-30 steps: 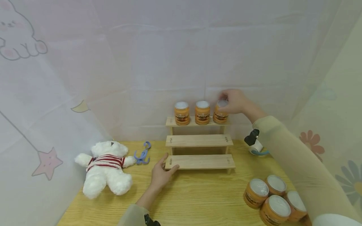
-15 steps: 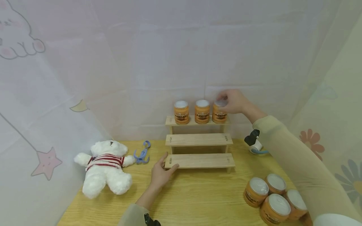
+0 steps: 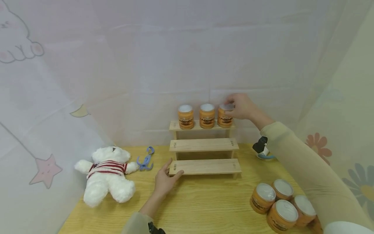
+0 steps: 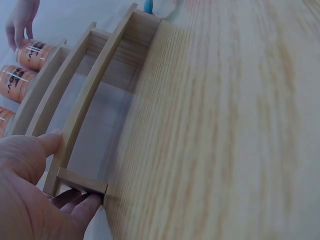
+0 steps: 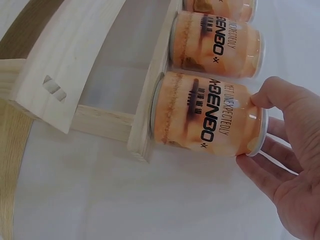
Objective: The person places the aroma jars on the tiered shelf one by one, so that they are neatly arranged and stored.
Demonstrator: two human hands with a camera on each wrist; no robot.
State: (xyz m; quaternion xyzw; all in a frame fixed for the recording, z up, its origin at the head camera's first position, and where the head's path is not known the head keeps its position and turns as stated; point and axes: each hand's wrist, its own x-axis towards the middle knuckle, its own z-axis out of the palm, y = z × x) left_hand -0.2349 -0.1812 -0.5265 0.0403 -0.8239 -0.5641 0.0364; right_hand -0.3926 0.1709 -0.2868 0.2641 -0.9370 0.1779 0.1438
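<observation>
A three-step wooden display shelf (image 3: 204, 145) stands on the table against the back wall. Three orange cans with pale lids stand in a row on its top step: the left can (image 3: 186, 117), the middle can (image 3: 207, 116) and the right can (image 3: 225, 119). My right hand (image 5: 295, 150) holds the right can near its lid, thumb on one side and fingers on the other; the can's base sits on the step. At the shelf's lower left end, my left hand (image 4: 35, 185) grips the bottom step, thumb on the board and fingers around the end support.
Several more orange cans (image 3: 282, 215) cluster at the table's front right, partly under my right forearm. A white teddy bear (image 3: 109, 177) and a purple hook-shaped item (image 3: 145, 160) lie on the left. A white object with a blue part (image 3: 264, 154) stands right of the shelf.
The right can looks slightly straighter and a touch nearer the middle can. My hands keep their holds, and the head view has shifted slightly.
</observation>
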